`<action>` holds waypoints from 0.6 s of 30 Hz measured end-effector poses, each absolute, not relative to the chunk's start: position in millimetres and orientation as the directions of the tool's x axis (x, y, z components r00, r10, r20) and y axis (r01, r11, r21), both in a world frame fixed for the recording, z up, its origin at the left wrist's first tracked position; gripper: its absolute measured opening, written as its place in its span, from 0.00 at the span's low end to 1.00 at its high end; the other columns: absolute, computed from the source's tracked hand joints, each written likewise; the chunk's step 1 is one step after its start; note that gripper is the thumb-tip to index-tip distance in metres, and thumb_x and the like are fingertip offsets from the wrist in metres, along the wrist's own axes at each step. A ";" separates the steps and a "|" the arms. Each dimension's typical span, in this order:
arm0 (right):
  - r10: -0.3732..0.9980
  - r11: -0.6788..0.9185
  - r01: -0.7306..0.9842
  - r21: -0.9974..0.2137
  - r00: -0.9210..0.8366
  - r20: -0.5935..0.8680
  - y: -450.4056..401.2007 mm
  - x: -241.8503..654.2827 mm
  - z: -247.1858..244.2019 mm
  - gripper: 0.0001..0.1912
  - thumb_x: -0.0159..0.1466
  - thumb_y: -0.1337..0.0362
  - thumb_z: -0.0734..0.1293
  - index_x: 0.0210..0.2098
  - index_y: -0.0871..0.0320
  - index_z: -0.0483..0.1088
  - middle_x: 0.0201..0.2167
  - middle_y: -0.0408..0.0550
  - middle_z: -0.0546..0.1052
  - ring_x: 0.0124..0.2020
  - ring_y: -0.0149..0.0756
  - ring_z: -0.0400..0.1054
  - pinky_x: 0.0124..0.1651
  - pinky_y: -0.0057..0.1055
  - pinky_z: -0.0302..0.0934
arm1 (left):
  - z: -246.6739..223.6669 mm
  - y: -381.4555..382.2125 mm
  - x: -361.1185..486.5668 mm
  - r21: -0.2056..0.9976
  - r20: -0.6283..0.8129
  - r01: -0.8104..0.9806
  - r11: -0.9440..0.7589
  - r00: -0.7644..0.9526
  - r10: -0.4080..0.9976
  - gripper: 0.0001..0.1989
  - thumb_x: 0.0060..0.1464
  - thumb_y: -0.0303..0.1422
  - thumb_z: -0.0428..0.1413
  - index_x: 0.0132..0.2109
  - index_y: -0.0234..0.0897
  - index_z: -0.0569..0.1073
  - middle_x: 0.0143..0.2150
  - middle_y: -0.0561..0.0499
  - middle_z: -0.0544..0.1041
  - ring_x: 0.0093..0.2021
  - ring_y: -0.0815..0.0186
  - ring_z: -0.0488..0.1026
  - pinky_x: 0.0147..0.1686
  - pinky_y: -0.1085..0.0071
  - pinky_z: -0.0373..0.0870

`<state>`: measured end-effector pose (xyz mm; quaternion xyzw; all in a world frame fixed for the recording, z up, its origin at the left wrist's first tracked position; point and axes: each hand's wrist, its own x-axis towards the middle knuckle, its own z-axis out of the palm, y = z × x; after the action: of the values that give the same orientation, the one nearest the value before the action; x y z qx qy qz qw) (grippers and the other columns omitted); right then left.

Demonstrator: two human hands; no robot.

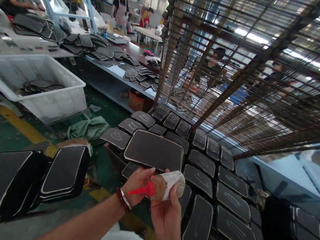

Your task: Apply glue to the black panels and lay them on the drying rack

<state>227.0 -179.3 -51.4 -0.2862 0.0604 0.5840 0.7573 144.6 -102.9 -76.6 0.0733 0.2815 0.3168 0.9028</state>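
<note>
A black panel with rounded corners and a pale edge line lies level in front of me, above other similar panels. My left hand, with a dark red band and a bangle at its wrist, grips the near edge of this panel; its lower fingers are partly hidden. In my right hand is a squeeze bottle, whitish and brown, lying on its side with its red nozzle pointing left across my left hand. Several black panels with whitish smears lie in rows beneath and to the right.
Stacked black panels stand at the left. Beyond them is a white bin with panels inside. A rusty wire rack slants over the upper right. Panels cover a bench behind; a green cloth lies on the floor. People work farther back.
</note>
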 end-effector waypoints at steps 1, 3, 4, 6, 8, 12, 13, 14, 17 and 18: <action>0.852 0.140 -0.921 -0.364 0.299 -0.429 -182.0 232.7 -47.9 0.25 0.55 0.59 0.75 0.51 0.52 0.71 0.46 0.47 0.78 0.45 0.35 0.74 0.48 0.30 0.69 | -85.2 -104.1 135.7 0.373 -0.380 -0.541 0.753 0.652 0.656 0.14 0.45 0.22 0.62 0.42 0.35 0.76 0.42 0.44 0.80 0.45 0.57 0.78 0.48 0.65 0.71; 0.860 0.084 -0.921 -0.381 0.260 -0.438 -188.6 246.3 -40.3 0.25 0.56 0.59 0.75 0.51 0.53 0.71 0.46 0.47 0.79 0.44 0.36 0.74 0.46 0.31 0.70 | -107.9 -100.6 109.7 0.457 -0.294 -0.523 0.719 0.675 0.677 0.19 0.42 0.18 0.62 0.43 0.37 0.77 0.50 0.43 0.78 0.53 0.55 0.73 0.55 0.61 0.65; 0.867 0.043 -0.918 -0.395 0.231 -0.442 -192.0 253.9 -36.4 0.24 0.55 0.59 0.75 0.51 0.53 0.71 0.45 0.47 0.79 0.43 0.38 0.75 0.46 0.33 0.70 | -119.3 -94.8 93.4 0.476 -0.319 -0.483 0.735 0.684 0.656 0.18 0.42 0.19 0.61 0.42 0.37 0.77 0.50 0.43 0.78 0.54 0.56 0.72 0.57 0.59 0.63; 0.880 -0.052 -0.903 -0.427 0.161 -0.446 -197.7 269.3 -29.4 0.24 0.56 0.58 0.74 0.51 0.54 0.71 0.43 0.49 0.79 0.41 0.41 0.75 0.45 0.35 0.71 | -134.2 -73.7 58.7 0.528 -0.421 -0.391 0.754 0.650 0.632 0.12 0.49 0.25 0.60 0.43 0.37 0.77 0.47 0.44 0.79 0.51 0.58 0.74 0.56 0.60 0.63; 0.883 -0.131 -0.883 -0.450 0.102 -0.457 -201.2 283.2 -23.9 0.24 0.56 0.58 0.74 0.51 0.55 0.71 0.43 0.49 0.79 0.40 0.42 0.76 0.45 0.36 0.71 | -130.3 -42.5 29.5 0.603 -0.488 -0.269 0.751 0.620 0.614 0.11 0.53 0.32 0.58 0.44 0.35 0.77 0.44 0.43 0.80 0.47 0.59 0.75 0.52 0.64 0.65; 0.882 -0.240 -0.825 -0.513 0.036 -0.470 -199.9 298.6 -16.3 0.25 0.56 0.60 0.74 0.53 0.56 0.70 0.45 0.51 0.79 0.40 0.44 0.76 0.42 0.37 0.72 | -71.6 21.6 12.9 0.667 -0.539 0.044 0.743 0.717 0.442 0.27 0.56 0.50 0.52 0.46 0.28 0.76 0.44 0.38 0.79 0.44 0.58 0.75 0.46 0.65 0.67; 0.884 -0.257 -0.807 -0.531 0.025 -0.466 -197.9 299.1 -14.6 0.26 0.57 0.60 0.73 0.53 0.56 0.69 0.45 0.51 0.79 0.40 0.45 0.76 0.43 0.38 0.72 | -53.8 32.5 17.9 0.693 -0.543 0.136 0.708 0.745 0.389 0.28 0.55 0.51 0.54 0.46 0.27 0.75 0.45 0.37 0.79 0.42 0.59 0.75 0.44 0.67 0.68; 0.886 -0.275 -0.790 -0.548 0.013 -0.464 -195.4 298.3 -12.9 0.26 0.57 0.61 0.73 0.54 0.56 0.69 0.45 0.52 0.78 0.40 0.45 0.76 0.43 0.39 0.72 | -37.8 40.3 25.4 0.721 -0.545 0.222 0.656 0.767 0.340 0.27 0.53 0.49 0.57 0.47 0.27 0.75 0.45 0.37 0.79 0.41 0.60 0.76 0.42 0.68 0.68; 0.886 -0.313 -0.750 -0.583 -0.009 -0.464 -186.5 290.6 -9.2 0.28 0.56 0.61 0.74 0.54 0.59 0.68 0.45 0.53 0.79 0.39 0.45 0.76 0.44 0.41 0.71 | -6.6 46.6 54.7 0.791 -0.545 0.355 0.498 0.778 0.312 0.17 0.46 0.35 0.65 0.43 0.30 0.77 0.37 0.41 0.81 0.32 0.62 0.77 0.33 0.71 0.70; 0.888 -0.315 -0.741 -0.593 -0.008 -0.461 -183.8 287.5 -8.5 0.29 0.56 0.60 0.74 0.55 0.60 0.67 0.44 0.54 0.79 0.39 0.45 0.76 0.44 0.41 0.72 | -1.9 44.8 63.6 0.803 -0.540 0.359 0.475 0.775 0.327 0.14 0.44 0.29 0.65 0.40 0.31 0.77 0.34 0.42 0.81 0.30 0.62 0.77 0.30 0.71 0.71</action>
<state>287.5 -183.8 -8.5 -0.4020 -0.0912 0.7042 0.5781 63.6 44.8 -1.9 0.5121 0.3349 -0.0101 0.7909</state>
